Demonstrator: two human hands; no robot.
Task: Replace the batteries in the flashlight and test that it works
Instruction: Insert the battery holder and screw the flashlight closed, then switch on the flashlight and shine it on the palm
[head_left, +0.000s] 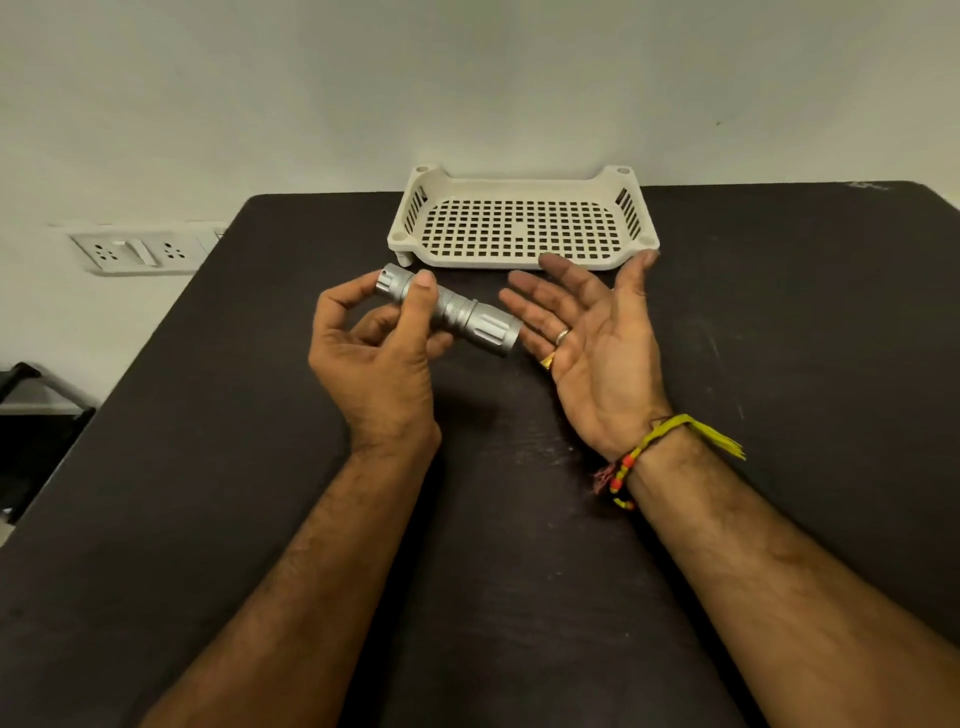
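— Right, starting at the hands: left hand (375, 358) wrapped round the narrow tail end of the flashlight (453, 310), thumb laid over the top of the barrel, fingers curled beneath.

— And the right hand (587, 338)?

— Spread flat, palm up, fingers straight, gripping nothing. Sits just beside the wide head of the flashlight, facing the lens end, seemingly to catch a beam.

— Flashlight in one piece?

— Looks whole: tail cap on, head on, held up off the counter (779, 322) and pointing toward that open palm. No loose parts showing.

— Batteries anywhere?

— None in view. Nothing in the white perforated tray (522, 223) at the back edge of the counter, nothing lying on the dark surface.

— So how far along?

— Hard to call. Either swap finished and testing under way, or nothing opened yet. Closed body and palm held at the lens suggest the test step.

— Any glow on the palm?

— None clearly visible; cannot tell whether lit.

— What remains, then?

— Probably pressing the switch and confirming light on the palm. If that fails, reopening and checking battery direction.
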